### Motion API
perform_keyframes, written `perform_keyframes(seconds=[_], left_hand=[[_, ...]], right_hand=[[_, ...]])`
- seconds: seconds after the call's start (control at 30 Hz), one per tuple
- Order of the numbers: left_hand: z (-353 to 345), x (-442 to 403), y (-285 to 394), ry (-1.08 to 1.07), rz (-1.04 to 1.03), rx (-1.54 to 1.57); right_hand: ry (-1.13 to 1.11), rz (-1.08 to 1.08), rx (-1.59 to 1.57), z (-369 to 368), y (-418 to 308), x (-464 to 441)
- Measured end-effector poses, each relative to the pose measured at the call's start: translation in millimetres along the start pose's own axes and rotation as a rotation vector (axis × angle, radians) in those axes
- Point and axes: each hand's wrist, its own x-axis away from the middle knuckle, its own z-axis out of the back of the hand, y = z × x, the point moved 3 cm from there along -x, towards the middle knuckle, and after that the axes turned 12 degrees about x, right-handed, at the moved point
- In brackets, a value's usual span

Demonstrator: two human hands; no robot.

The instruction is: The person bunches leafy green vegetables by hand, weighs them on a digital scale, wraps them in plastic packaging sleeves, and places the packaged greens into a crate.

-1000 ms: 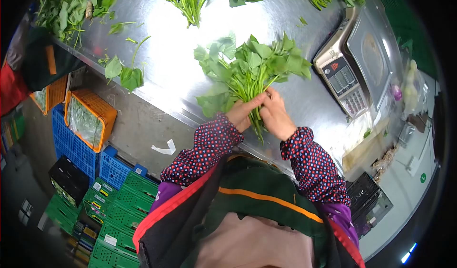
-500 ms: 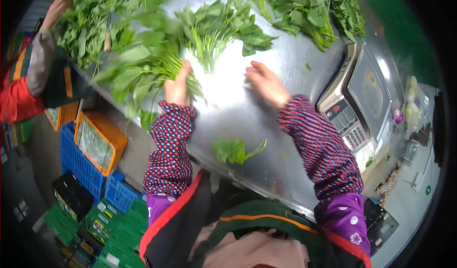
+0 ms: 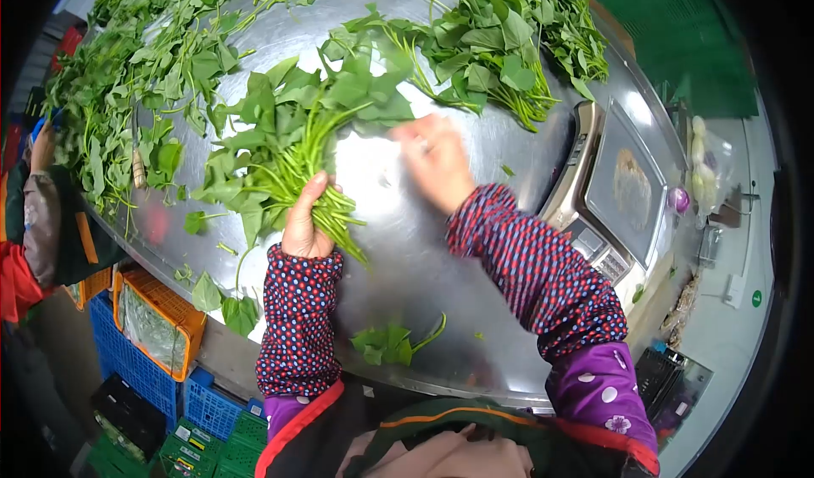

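Observation:
My left hand (image 3: 307, 219) is closed around the stems of a bunch of leafy greens (image 3: 292, 168), held low over the metal table (image 3: 441, 283). Its leaves fan up and left, and cut stem ends stick out at the lower right. My right hand (image 3: 437, 162) is beside the bunch's upper right leaves, fingers curled and smeared by motion; whether anything is in them is unclear. A loose leafy sprig (image 3: 392, 344) lies on the table near me.
More greens (image 3: 496, 41) are piled at the back right, and a larger heap (image 3: 127, 88) covers the left. A wooden-handled knife (image 3: 138, 168) lies there. The scale (image 3: 623, 190) stands right. A co-worker's hand (image 3: 42, 145) is far left, above crates (image 3: 157, 321).
My right hand has moved left, toward the bunch, and its fingers have curled. My left hand still grips the stems. The view has shifted, bringing more of the left heap into sight.

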Motion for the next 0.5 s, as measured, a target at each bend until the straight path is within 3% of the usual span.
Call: perform_keyframes(seconds=[0.07, 0.2, 0.3, 0.4, 0.5], left_hand=[[-8, 2, 9, -0.026, -0.262, -0.009], [-39, 17, 0, 0.124, -0.777, -0.25], [-16, -1, -28, 0.122, -0.663, -0.221], [-12, -1, -58, 0.031, -0.517, -0.227], [-16, -4, -86, -0.028, -0.351, -0.169]], right_hand=[[0.055, -0.07, 0.373, 9, 35, -19], [0.083, 0.012, 0.646, -18, 70, -48], [-0.127, -0.176, 0.693, -36, 84, -67], [-0.071, -0.096, 0.326, -21, 31, -47], [-0.26, -0.104, 0.072, -10, -14, -7]])
